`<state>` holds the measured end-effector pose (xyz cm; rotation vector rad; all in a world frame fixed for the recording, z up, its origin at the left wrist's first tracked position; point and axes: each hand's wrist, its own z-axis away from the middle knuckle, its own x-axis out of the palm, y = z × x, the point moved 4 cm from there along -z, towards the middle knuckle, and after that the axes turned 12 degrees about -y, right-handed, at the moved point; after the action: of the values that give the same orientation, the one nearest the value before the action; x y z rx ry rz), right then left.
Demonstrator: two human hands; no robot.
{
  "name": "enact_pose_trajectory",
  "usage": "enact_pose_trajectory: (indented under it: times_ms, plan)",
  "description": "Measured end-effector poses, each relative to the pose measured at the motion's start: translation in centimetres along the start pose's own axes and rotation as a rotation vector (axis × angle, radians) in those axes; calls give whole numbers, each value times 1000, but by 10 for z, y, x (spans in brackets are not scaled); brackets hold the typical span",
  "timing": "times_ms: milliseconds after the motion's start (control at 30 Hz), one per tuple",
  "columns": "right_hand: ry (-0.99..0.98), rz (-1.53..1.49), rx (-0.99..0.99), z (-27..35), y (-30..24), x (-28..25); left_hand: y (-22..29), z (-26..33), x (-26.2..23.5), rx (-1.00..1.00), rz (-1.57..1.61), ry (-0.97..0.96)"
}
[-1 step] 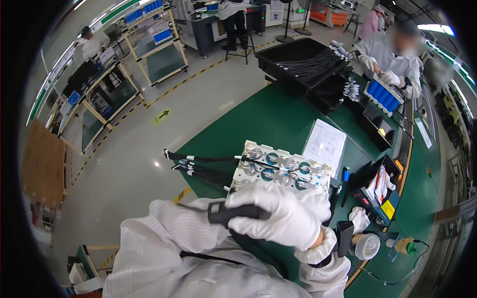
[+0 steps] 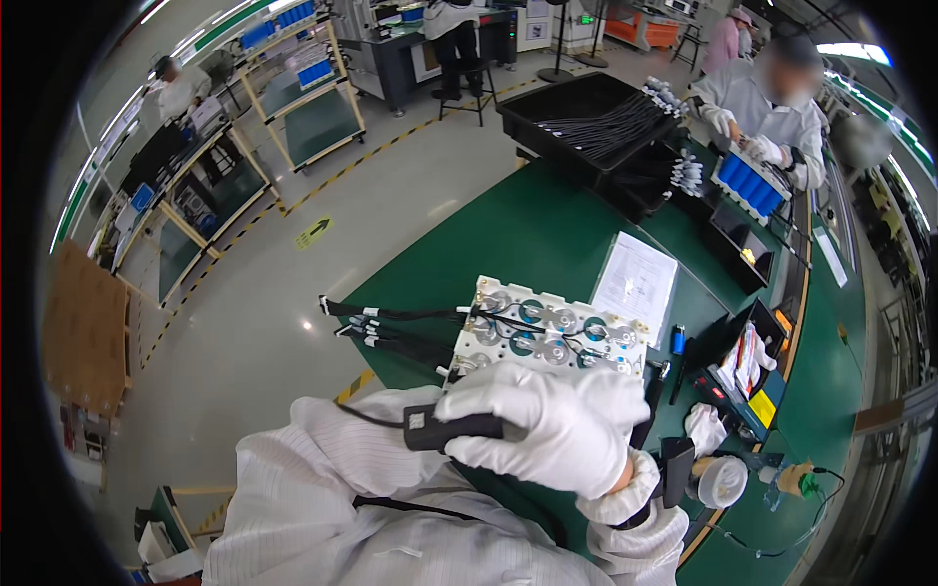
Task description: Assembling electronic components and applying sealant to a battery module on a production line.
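Head: right hand holds one black device.

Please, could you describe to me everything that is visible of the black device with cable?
The black device has an elongated body that looks like plastic. A pale square mark shows on its left end, where a dark cable leaves leftward, in front of the white sleeve. It lies roughly level across the picture, nearer than the white module. The white-gloved right grip holds it, fingers above, thumb below; its right end is hard to see.
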<state>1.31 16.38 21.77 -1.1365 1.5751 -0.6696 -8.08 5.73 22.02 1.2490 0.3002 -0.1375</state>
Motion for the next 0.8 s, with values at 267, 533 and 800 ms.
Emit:
enact_pose_trajectory:
  times_ms: [267,533,800]
  plan:
    - [729,206,382,115,48,-64,-39,-139,32,820,-830,224]
    - [553,675,500,119,88,-48,-25,-142,56,720,-923,112]
    - [552,631,491,118,95,-46,-22,-161,60,465,-1027,-12]
